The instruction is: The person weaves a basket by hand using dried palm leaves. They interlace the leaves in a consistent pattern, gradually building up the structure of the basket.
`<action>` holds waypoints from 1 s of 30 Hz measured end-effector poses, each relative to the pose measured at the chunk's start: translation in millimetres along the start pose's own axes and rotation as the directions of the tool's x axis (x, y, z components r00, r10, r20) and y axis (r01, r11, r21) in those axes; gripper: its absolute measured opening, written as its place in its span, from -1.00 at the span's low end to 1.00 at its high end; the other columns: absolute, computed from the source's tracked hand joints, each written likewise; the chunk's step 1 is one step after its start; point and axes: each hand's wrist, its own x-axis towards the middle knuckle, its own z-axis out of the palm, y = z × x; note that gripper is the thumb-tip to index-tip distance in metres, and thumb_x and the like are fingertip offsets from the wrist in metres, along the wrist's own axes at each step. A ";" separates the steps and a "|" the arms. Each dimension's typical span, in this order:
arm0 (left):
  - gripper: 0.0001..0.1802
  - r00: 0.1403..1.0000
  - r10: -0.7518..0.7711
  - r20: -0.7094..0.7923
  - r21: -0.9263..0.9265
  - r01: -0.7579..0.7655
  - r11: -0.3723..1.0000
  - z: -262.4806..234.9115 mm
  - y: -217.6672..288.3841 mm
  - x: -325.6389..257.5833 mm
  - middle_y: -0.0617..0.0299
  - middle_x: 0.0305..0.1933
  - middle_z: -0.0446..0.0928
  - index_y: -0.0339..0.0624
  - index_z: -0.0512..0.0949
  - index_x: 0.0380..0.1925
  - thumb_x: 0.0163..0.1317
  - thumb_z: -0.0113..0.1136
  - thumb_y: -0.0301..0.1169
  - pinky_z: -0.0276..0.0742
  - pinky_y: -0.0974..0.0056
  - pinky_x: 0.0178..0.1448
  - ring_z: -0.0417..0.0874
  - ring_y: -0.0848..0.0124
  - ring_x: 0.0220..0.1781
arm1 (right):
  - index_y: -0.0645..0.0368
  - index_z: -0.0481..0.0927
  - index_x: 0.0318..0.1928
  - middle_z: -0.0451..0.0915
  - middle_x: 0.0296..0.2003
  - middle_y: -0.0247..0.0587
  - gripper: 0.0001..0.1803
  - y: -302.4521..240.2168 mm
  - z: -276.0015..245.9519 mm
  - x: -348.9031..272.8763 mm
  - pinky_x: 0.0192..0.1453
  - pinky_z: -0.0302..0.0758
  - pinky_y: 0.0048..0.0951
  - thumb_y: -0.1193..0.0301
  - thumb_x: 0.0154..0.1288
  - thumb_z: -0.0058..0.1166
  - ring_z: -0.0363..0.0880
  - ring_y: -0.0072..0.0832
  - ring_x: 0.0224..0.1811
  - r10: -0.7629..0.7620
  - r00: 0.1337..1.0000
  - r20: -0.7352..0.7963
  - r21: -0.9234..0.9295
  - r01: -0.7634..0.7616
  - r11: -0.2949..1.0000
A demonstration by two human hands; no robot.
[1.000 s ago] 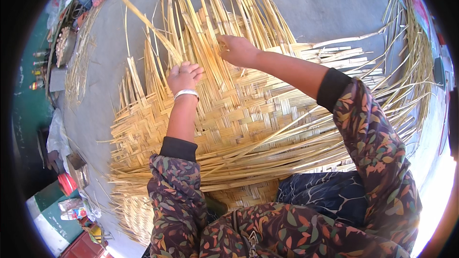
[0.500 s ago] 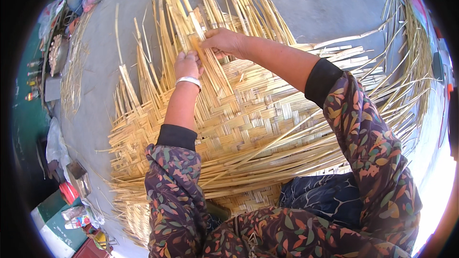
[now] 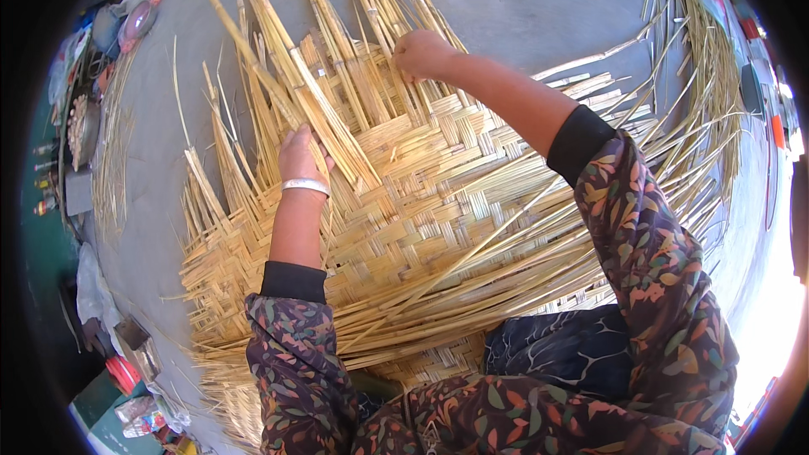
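A half-woven mat of flattened, straw-yellow reeds (image 3: 447,194) lies on the floor in front of me. Loose reed ends fan out from its far edge. My left hand (image 3: 302,154), with a white bangle at the wrist, is closed around a reed strip (image 3: 253,59) lifted from the weave and slanting up to the left. Over the upright reeds (image 3: 371,13) at the mat's far side is my right hand (image 3: 423,55), its fingers curled in. What those fingers grip, if anything, is hidden. Several raised strips (image 3: 316,105) stand between the two hands.
Long loose reeds (image 3: 472,307) lie across the mat close to my knees. A bundle of thin stalks (image 3: 704,59) rests on the grey floor (image 3: 539,8) at the right. Bags, a grey box (image 3: 78,192) and other household items line the left side.
My hands have moved apart: the right went to the right and farther off, the left slightly nearer and left. The left hand's strip now leans more to the left. The view has shifted a little.
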 end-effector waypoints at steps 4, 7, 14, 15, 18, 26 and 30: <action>-0.74 0.999 0.020 0.039 0.048 -0.022 0.999 -0.5 -1.4 -2.6 0.03 -0.12 0.57 -0.21 0.37 -0.07 0.37 -0.19 -0.31 0.63 0.30 -0.36 0.68 0.23 -0.17 | 0.26 0.66 -0.38 0.63 -0.39 0.02 -0.80 -8.5 -4.4 9.4 -0.19 0.54 -0.23 0.50 -0.09 0.06 0.64 -0.11 -0.27 0.076 0.995 0.057 -0.209 -0.063 0.976; -0.75 1.000 0.024 0.002 0.039 -0.024 0.999 -0.9 -0.6 -3.1 0.05 -0.17 0.59 -0.19 0.39 -0.11 0.36 -0.16 -0.29 0.55 0.36 -0.48 0.69 0.27 -0.23 | 0.24 0.65 -0.41 0.62 -0.46 -0.04 -0.81 -18.5 -5.8 15.2 -0.28 0.53 -0.27 0.42 -0.04 0.09 0.64 -0.19 -0.35 0.181 0.983 0.023 -0.079 -0.178 0.981; -0.78 0.998 0.012 0.059 0.089 -0.017 0.996 -0.3 4.5 -6.5 0.12 -0.22 0.61 -0.13 0.41 -0.18 0.32 -0.07 -0.25 0.46 0.42 -0.52 0.69 0.33 -0.26 | 0.26 0.59 -0.41 0.57 -0.52 -0.21 -0.71 -1.0 -7.2 28.2 -0.51 0.51 -0.47 0.26 0.00 0.25 0.52 -0.47 -0.61 0.114 0.993 -0.005 0.469 -0.099 0.878; -0.78 0.999 0.006 0.035 0.103 -0.009 0.995 0.8 3.3 -5.9 0.14 -0.22 0.61 -0.13 0.41 -0.19 0.32 -0.06 -0.24 0.45 0.42 -0.52 0.69 0.33 -0.25 | 0.29 0.57 -0.40 0.56 -0.51 -0.22 -0.73 -4.1 -9.8 26.6 -0.52 0.52 -0.49 0.31 0.02 0.24 0.52 -0.48 -0.61 0.104 0.994 0.010 0.512 -0.095 0.854; -0.79 1.000 -0.004 0.006 0.101 0.004 0.995 -0.8 4.8 -7.0 0.20 -0.24 0.60 -0.11 0.41 -0.21 0.31 -0.05 -0.24 0.43 0.43 -0.49 0.69 0.35 -0.24 | 0.34 0.58 -0.31 0.60 -0.40 -0.12 -0.69 -29.9 -22.0 11.6 -0.50 0.63 -0.46 0.31 0.05 0.19 0.61 -0.40 -0.54 0.149 0.977 0.152 0.271 -0.186 0.944; -0.79 0.996 -0.053 0.071 0.065 0.048 0.997 0.2 -0.5 0.2 0.31 -0.10 0.50 -0.04 0.39 -0.15 0.31 -0.11 -0.24 0.31 0.19 -0.16 0.54 0.40 -0.15 | 0.36 0.60 -0.27 0.63 -0.35 -0.06 -0.65 -21.7 -5.2 18.0 -0.47 0.65 -0.41 0.30 0.02 0.17 0.66 -0.32 -0.41 0.225 0.971 0.083 0.160 -0.235 0.959; -0.79 0.995 -0.058 0.084 0.056 0.053 0.997 -1.3 -3.9 3.5 0.31 -0.11 0.51 -0.04 0.40 -0.16 0.32 -0.13 -0.24 0.31 0.16 -0.14 0.57 0.40 -0.19 | 0.29 0.63 -0.28 0.63 -0.34 -0.05 -0.66 -21.3 -0.7 25.0 -0.46 0.60 -0.34 0.29 -0.03 0.20 0.65 -0.31 -0.36 0.235 0.970 0.066 0.135 -0.242 0.961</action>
